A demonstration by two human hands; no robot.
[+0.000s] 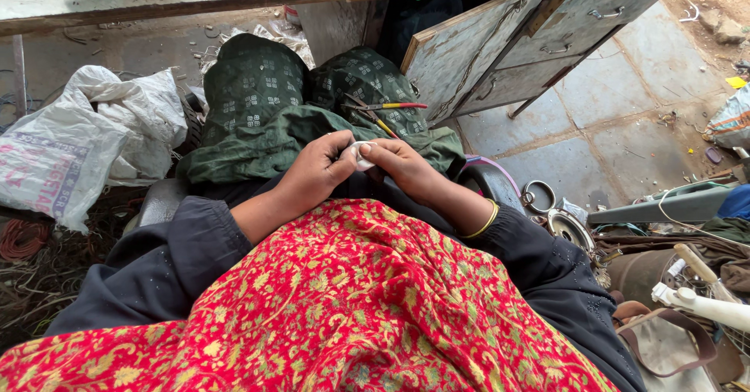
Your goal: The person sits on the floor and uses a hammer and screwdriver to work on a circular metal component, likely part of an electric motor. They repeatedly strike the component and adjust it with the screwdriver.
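Seated person viewed from above, both hands meeting over the lap: the left hand (pixel 316 171) and the right hand (pixel 402 164) pinch between their fingertips a small white, soft-looking piece of material (pixel 360 156), each hand closed on one side of it, so the piece lies exactly between the two hands, held just above the dark green patterned cloth (pixel 258 118) covering the knees. Just beyond the right hand, resting on that green cloth, lie several thin stick-like tools with red and yellow handles (pixel 383 110); whether they touch one another cannot be told. A thin yellow bangle (pixel 486 221) circles the right wrist, and dark sleeves cover both forearms. Nearer the body than the hands spreads a red shawl with a yellow floral pattern (pixel 351 306). Well to the left of the left hand sits a crumpled white plastic sack (pixel 78 142); beyond and to the right of the right hand leans a grey metal cabinet with drawer handles (pixel 539 40); to the right of the right wrist lies a metal ring (pixel 539 196) on the paved floor
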